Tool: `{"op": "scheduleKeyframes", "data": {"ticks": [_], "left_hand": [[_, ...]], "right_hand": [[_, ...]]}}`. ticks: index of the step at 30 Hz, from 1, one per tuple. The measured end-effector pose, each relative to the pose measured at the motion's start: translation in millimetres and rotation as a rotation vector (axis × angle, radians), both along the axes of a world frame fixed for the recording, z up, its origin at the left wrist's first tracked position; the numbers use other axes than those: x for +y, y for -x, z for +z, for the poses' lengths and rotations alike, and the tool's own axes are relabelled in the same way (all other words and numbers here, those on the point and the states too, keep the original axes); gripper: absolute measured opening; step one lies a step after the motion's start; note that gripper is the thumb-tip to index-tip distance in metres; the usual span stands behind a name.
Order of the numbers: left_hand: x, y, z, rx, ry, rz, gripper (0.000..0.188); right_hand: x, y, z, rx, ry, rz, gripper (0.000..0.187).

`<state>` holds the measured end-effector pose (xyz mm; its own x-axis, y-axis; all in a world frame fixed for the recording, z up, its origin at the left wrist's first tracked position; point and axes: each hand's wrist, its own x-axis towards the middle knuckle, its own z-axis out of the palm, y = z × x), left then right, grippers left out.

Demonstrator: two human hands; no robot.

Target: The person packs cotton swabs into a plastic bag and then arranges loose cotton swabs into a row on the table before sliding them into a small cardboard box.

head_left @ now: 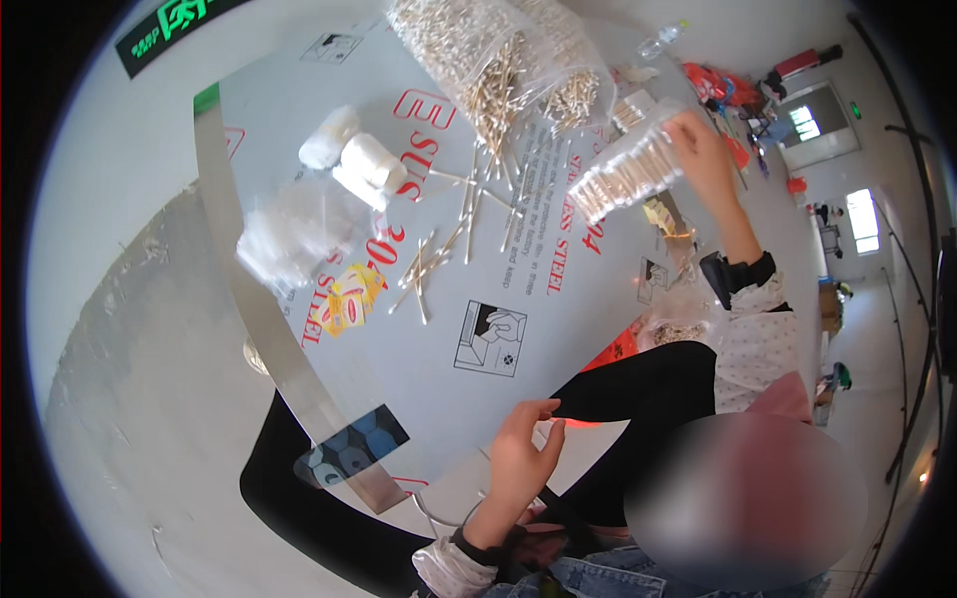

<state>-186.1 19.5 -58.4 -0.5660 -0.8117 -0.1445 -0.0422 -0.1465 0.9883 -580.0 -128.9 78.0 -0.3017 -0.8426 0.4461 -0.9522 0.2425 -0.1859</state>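
My right hand (pixel 695 148) is closed on one end of a clear plastic pack of cotton swabs (pixel 626 179), held over the right side of the table. The swabs lie side by side in it. My left hand (pixel 523 444) hovers by the near table edge, fingers loosely bent and thumb apart, with nothing visible in it. Beyond the table's middle, a large clear bag of cotton swabs (pixel 469 60) spills some onto the tabletop (pixel 419 379). Loose cotton swabs (pixel 439 261) lie scattered in the middle.
White and clear plastic packaging (pixel 299 231) lies at the left, beside yellow-and-red packets (pixel 351 299). Near the front edge is a dark flat thing with rounded shapes (pixel 354 447). A clear bottle (pixel 663 40) lies at the far right. My black-trousered knees are at the table's edge.
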Motion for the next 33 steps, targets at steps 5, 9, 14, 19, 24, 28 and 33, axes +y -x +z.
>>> {"op": "scheduleKeyframes", "data": {"ticks": [5, 9, 14, 19, 24, 28, 33], "left_hand": [[-1.5, -2.0, 4.2, -0.042, 0.026, 0.011, 0.023], [0.6, -3.2, 5.8, -0.044, 0.031, -0.005, 0.024], [1.0, -0.1, 7.8, -0.068, 0.043, -0.002, 0.022], [-20.6, -12.2, 8.8, -0.076, 0.082, 0.076, 0.020], [-65.7, -32.9, 10.8, -0.224, 0.075, 0.204, 0.018], [-81.9, -62.4, 13.1, -0.289, 0.059, 0.321, 0.018], [-82.8, -101.4, 7.6, -0.404, 0.024, 0.392, 0.018]], "right_hand": [[7.4, -20.7, 10.0, -0.146, -0.080, 0.085, 0.025], [10.6, -17.9, 19.4, -0.258, 0.023, 0.017, 0.019], [17.6, 10.6, 6.7, -0.224, 0.147, 0.079, 0.021], [27.3, -80.9, 35.1, -0.055, 0.247, 0.262, 0.030], [22.0, -159.4, -19.8, -0.207, -0.245, 0.534, 0.025], [-5.5, -182.8, -104.3, -0.174, -0.481, 0.540, 0.017], [-20.0, -254.1, -140.7, -0.286, -0.397, 0.525, 0.030]]}}
